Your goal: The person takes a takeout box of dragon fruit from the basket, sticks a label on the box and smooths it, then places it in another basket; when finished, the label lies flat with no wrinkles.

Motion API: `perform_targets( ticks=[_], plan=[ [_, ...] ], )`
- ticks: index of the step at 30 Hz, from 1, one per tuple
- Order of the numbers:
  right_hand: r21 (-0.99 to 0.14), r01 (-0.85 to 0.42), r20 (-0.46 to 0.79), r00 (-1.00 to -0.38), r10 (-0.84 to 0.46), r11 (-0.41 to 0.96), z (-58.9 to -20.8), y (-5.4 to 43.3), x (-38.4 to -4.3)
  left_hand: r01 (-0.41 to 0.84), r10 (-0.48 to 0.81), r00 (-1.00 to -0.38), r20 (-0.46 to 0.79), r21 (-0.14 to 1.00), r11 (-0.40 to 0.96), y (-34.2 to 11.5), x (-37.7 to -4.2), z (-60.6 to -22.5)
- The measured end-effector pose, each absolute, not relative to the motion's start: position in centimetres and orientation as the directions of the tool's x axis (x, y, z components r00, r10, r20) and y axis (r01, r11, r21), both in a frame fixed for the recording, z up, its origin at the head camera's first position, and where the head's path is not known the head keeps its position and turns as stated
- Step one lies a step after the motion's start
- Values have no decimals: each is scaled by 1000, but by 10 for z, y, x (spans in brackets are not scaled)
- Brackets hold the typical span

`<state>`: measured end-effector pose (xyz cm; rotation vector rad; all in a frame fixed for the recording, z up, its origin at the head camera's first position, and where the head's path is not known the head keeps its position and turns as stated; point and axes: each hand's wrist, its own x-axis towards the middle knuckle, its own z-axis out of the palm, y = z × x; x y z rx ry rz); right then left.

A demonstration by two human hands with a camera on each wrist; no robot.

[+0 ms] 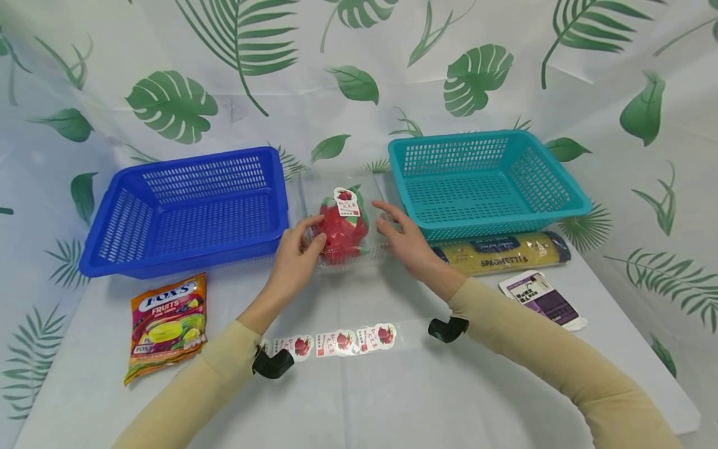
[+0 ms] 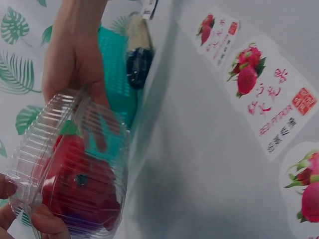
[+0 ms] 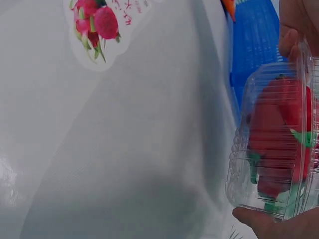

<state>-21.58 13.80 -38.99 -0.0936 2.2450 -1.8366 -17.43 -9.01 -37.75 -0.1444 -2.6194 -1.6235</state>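
Note:
A clear plastic clamshell box (image 1: pixel 370 252) stands between the two hands, with red dragon fruit (image 1: pixel 342 234) with green tips inside. A white dragon fruit sticker (image 1: pixel 346 202) lies on its lid. My left hand (image 1: pixel 296 252) pinches the rim at the left end, thumb and finger on either side in the left wrist view. My right hand (image 1: pixel 412 243) holds the right end, its thumb (image 3: pixel 251 219) against the box. In the left wrist view, some right-hand fingers show through the plastic. A strip of dragon fruit stickers (image 1: pixel 336 343) lies in front of the box.
A blue basket (image 1: pixel 191 249) stands left and a teal basket (image 1: pixel 493 224) right of the box. A Fox's candy bag (image 1: pixel 168 327) lies front left. A spaghetti pack (image 1: pixel 505 252) and a white-and-purple pack (image 1: pixel 541 299) lie at the right, near the table's edge.

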Motion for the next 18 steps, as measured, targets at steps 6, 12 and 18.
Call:
perform_targets(
  ticks=[6, 12, 18],
  plan=[
    [-978, 87, -124, -973, -193, 188, -383, 136, -213, 163, 38, -986, 163, 885, 437, -92, -175, -367],
    [-968, 42, -98, -971, -220, 248, -372, 136, -211, 196, 43, -979, 197, 878, 436, -95, -176, -360],
    [-954, 12, -79, -973, -214, 298, -361, 136, -214, 253, 55, -966, 254, 867, 429, -96, -178, -358]
  ],
)
